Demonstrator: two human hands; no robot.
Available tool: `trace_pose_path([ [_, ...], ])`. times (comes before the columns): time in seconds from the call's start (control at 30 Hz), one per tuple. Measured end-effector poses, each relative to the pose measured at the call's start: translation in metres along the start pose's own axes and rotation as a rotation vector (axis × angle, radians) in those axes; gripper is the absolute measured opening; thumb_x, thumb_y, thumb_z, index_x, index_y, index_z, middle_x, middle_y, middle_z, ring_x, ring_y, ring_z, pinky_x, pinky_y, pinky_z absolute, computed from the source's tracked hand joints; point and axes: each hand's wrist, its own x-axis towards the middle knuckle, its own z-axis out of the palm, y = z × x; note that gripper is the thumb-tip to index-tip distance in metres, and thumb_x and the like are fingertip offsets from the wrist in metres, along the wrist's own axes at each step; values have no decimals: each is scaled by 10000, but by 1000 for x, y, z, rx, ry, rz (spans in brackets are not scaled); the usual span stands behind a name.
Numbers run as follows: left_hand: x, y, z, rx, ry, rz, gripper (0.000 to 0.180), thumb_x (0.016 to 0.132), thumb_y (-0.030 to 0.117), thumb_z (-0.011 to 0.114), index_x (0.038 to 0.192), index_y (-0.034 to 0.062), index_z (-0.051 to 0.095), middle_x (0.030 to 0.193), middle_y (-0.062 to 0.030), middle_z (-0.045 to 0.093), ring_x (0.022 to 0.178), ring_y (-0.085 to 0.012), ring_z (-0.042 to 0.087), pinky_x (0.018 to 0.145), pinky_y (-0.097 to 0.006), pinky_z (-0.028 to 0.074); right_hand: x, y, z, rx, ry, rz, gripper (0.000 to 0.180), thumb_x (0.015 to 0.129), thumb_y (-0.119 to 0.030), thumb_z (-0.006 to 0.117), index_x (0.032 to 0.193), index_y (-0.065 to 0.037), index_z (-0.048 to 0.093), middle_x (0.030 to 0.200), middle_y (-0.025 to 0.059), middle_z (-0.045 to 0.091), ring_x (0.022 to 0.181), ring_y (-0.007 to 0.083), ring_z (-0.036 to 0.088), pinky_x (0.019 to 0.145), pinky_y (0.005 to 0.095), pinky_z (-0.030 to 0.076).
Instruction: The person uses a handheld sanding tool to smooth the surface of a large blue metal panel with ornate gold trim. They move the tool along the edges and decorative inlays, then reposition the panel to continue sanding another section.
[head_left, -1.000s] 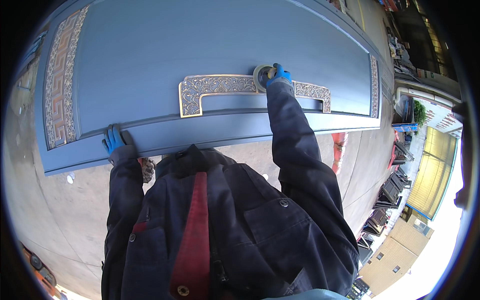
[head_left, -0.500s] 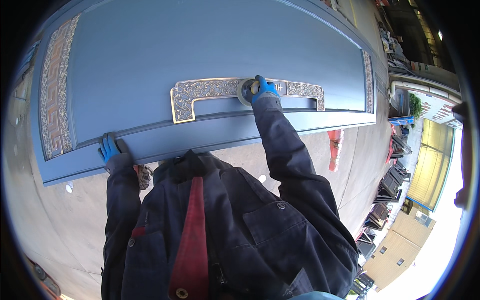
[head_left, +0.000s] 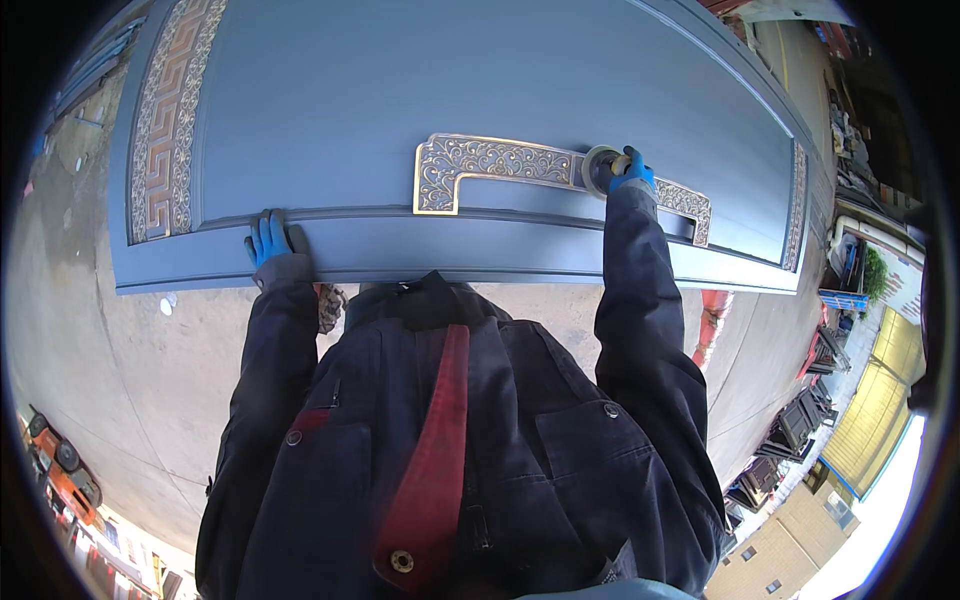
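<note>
A large blue-grey door panel point(head_left: 350, 100) lies flat before me, with a patterned bronze-coloured plate point(head_left: 500, 158) shaped like a long bracket on its face. My right hand point(head_left: 633, 172), in a blue glove, is closed round the back of a round disc-shaped pad point(head_left: 601, 170). That pad rests on the right part of the plate and covers a piece of it. My left hand point(head_left: 270, 238), also gloved in blue, lies with its fingers stretched out on the panel's near border, left of the plate.
Ornamental strips run along the panel's left end point(head_left: 172, 130) and right end point(head_left: 797, 200). Beneath it is a concrete floor point(head_left: 160, 400). A red-and-white wrapped piece point(head_left: 711, 325) shows below the near edge. Dark metal frames point(head_left: 795, 425) stand far right, an orange machine point(head_left: 65, 465) at lower left.
My right hand and the round pad have moved right along the patterned plate. The whole view has turned, so the panel appears shifted right. My left hand stays on the near border.
</note>
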Motion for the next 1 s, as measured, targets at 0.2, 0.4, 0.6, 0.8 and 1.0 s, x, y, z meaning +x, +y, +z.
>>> trace_pose_path([
  [0.2,1,1,-1,5,6,-1,541,1074,369,515,1523,70,553,1589,-192,524,1562,-400,380,1290,-585,255,-83,-164,32,-190,-129,-264,764,857,-382,848,1560,-323,555,1502,179,577,1286,403,681,1079,483,574],
  [0.4,-1,-2,-1,-16,-49,-44,579,1086,420,475,1563,96,520,1662,-144,464,1591,-381,336,1312,-577,209,-92,-199,25,-185,-168,-245,766,853,-366,855,1556,-330,554,1491,184,570,1297,385,678,1085,474,573],
  [0.6,0,-1,-1,-5,-71,-52,599,1081,434,466,1583,110,504,1676,-136,451,1602,-372,314,1318,-581,190,-77,-179,16,-198,-128,-212,788,790,-410,915,1503,-266,610,1364,253,626,1220,436,705,1060,492,587],
  [0.8,2,1,-6,-47,-51,-39,558,1070,410,491,1535,104,540,1635,-146,500,1594,-383,330,1309,-592,201,-111,-222,42,-299,-176,-299,793,821,-428,879,1544,-336,567,1476,204,582,1270,424,686,1074,499,574],
  [1.0,0,-1,2,-66,-16,-44,553,1071,406,489,1534,105,533,1645,-154,490,1593,-402,330,1306,-604,199,-71,-148,13,-148,-118,-113,793,810,-432,881,1532,-318,573,1451,213,575,1270,423,685,1070,501,575],
])
